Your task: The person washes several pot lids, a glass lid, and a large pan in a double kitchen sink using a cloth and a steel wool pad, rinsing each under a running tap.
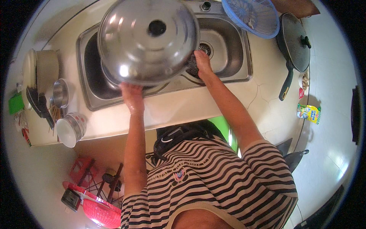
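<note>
A large domed stainless-steel lid (137, 54) with a black knob (157, 28) is held up over the double sink (94, 106), its outer face towards me. My left hand (133, 96) grips the near left rim, its fingertips hidden under the lid. On the right rim rests my right hand (203, 63), its far fingers partly out of sight. Beside that palm, under the rim, is a dark mesh-like piece (193, 65), perhaps a scouring pad. The lid covers much of the left basin, where a curved metal edge (107, 75) shows below it.
A blue plastic basket (273, 31) and a lidded frying pan (296, 43) stand to the right, with a yellow seasoning pouch (310, 113) beyond. On the left are a pot (47, 70), a metal bowl (60, 93), stacked bowls (67, 133) and black-handled utensils (37, 104) near the counter edge.
</note>
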A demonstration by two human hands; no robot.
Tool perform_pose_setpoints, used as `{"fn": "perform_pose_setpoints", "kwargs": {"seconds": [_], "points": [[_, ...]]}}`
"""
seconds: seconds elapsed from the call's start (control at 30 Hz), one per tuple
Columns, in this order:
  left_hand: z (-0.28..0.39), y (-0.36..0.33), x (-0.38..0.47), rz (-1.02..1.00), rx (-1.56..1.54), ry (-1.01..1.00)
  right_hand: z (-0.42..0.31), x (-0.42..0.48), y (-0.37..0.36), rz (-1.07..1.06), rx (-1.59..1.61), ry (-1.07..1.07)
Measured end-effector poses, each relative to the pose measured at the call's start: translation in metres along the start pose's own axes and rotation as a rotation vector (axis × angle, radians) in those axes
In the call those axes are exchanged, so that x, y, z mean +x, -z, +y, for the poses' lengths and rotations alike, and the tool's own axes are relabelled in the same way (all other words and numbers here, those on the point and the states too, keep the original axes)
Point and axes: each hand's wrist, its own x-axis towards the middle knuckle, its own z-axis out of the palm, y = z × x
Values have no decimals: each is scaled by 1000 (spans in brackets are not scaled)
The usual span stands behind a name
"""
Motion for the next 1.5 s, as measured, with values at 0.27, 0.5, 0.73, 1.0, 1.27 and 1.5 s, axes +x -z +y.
{"fn": "perform_pose_setpoints", "kwargs": {"seconds": [0.27,0.5,0.73,1.0,1.27,1.5], "points": [[-9,-32,2,-77,-47,2,-4,-2,29,-410,-170,-122],[-4,-23,22,4,273,-7,-15,7,23,-331,-406,28],[0,-18,33,-1,260,3,-90,136,17,-397,-480,374],[-7,-5,34,90,131,10,-76,86,13,-255,-457,60],[19,-10,35,115,33,-112,-72,31,67,-355,-935,230],[56,14,16,157,-121,-130,-211,27,-62,-128,-933,1090]]}}
